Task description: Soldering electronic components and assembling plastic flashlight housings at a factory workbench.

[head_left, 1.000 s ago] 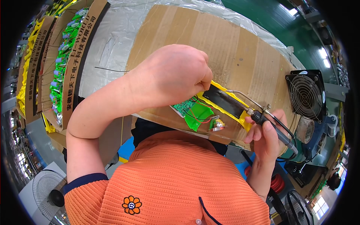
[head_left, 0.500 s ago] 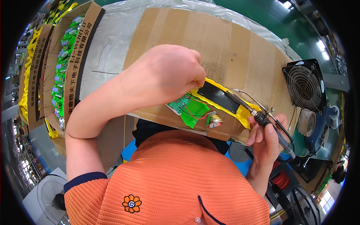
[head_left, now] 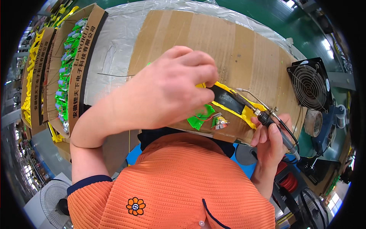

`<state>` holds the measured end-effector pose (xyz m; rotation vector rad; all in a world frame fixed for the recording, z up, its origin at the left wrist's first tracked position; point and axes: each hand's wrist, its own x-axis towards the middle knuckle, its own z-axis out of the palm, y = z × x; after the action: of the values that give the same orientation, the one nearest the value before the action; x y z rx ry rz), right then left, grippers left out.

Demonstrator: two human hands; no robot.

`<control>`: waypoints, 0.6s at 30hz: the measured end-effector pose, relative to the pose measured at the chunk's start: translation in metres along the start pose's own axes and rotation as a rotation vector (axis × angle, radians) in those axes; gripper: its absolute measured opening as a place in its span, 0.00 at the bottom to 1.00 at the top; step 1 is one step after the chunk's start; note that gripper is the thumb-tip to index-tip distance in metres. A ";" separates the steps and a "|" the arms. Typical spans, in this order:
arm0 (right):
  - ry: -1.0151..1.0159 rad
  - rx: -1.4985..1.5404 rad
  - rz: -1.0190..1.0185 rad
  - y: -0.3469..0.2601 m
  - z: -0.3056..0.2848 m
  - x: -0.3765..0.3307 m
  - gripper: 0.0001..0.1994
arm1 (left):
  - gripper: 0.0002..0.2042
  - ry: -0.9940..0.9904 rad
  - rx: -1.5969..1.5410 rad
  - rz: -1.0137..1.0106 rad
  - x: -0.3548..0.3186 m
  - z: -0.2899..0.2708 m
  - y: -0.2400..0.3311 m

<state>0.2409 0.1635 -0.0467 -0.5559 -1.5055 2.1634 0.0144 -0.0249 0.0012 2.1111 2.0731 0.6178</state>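
Observation:
My right hand point(head_left: 271, 139) is wrapped round a soldering iron point(head_left: 280, 133), which has a thin curved metal feed tube beside its shaft. The iron's tip points to a black strip point(head_left: 228, 97) lying on a yellow wrap point(head_left: 249, 117). Over the other end of this wrap hovers my left hand point(head_left: 179, 86), fingers bent and smeared by motion; what they hold, if anything, does not show. Below the hand lie a green sheet point(head_left: 199, 119) with a red wire and a shiny cone-shaped reflector point(head_left: 220, 121). A small green bit point(head_left: 149, 63) peeks out behind the wrist.
Cardboard point(head_left: 244, 49) covers much of the table. At the left stand cardboard boxes, one with green-wrapped parts point(head_left: 68, 65), another with yellow ones point(head_left: 32, 72). A black fan point(head_left: 310, 86) and a tape roll point(head_left: 313, 123) are at the right. A black wire point(head_left: 110, 74) lies near my left forearm.
My left hand has lifted from its pinch at the yellow wrap's end and turned, now covering the green circuit board. A green bit has appeared behind the wrist. My right hand is nearly still.

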 end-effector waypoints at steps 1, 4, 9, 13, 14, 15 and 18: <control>-0.001 0.002 -0.002 0.001 0.000 -0.001 0.08 | 0.08 -0.007 0.026 -0.020 -0.003 0.001 0.004; 0.019 0.019 0.031 0.001 0.002 -0.004 0.08 | 0.08 0.015 0.023 -0.047 -0.010 0.008 0.007; 0.067 0.125 0.071 0.006 0.021 -0.006 0.08 | 0.08 0.201 -0.138 -0.079 -0.011 0.036 0.021; 0.034 0.271 -0.052 0.007 -0.012 -0.004 0.08 | 0.06 0.156 -0.118 -0.139 0.003 0.044 0.026; -0.025 0.246 -0.057 0.004 -0.023 -0.002 0.07 | 0.06 0.179 -0.212 -0.189 0.005 0.046 0.025; -0.019 0.243 -0.057 0.000 -0.030 -0.001 0.07 | 0.05 0.198 -0.311 -0.232 0.008 0.047 0.024; -0.105 0.128 -0.005 -0.008 -0.044 0.001 0.08 | 0.05 0.134 -0.305 -0.242 0.013 0.044 0.021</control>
<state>0.2657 0.1997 -0.0539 -0.4007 -1.4063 2.2981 0.0498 -0.0047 -0.0285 1.6667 2.0973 0.9888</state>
